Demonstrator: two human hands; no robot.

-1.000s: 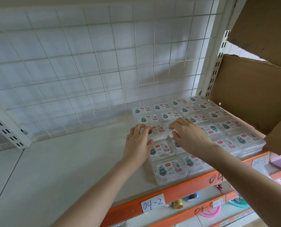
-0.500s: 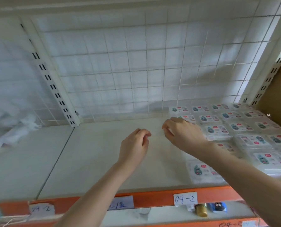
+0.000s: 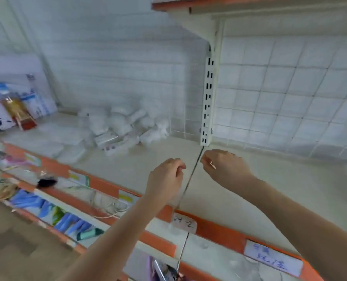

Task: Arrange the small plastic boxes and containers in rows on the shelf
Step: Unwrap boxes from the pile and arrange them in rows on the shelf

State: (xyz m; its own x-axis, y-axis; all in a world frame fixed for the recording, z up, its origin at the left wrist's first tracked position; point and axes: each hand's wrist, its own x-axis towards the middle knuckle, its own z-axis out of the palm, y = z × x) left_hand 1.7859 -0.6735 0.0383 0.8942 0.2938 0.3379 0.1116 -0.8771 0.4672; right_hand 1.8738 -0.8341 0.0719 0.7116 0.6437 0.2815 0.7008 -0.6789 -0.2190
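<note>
A loose heap of small white plastic boxes and containers (image 3: 120, 126) lies at the back of the cream shelf (image 3: 259, 191), left of the slotted upright (image 3: 208, 98). A few flat clear boxes (image 3: 67, 147) lie in front of the heap. My left hand (image 3: 166, 177) and my right hand (image 3: 225, 169) hover side by side above the seam between two shelf boards, to the right of and nearer than the heap. Both have loosely curled fingers and hold nothing. The labelled rows of boxes are out of view.
The shelf's orange front edge carries a handwritten tag (image 3: 183, 224). A gold-and-red package (image 3: 18, 112) and printed packs stand at the far left. Blue packets (image 3: 67, 220) fill the lower shelf. A wire grid backs the shelf, and another shelf hangs overhead.
My view has swung left, away from the arranged rows and onto the heap. Both hands have let go of the boxes and moved left over the bare shelf, empty.
</note>
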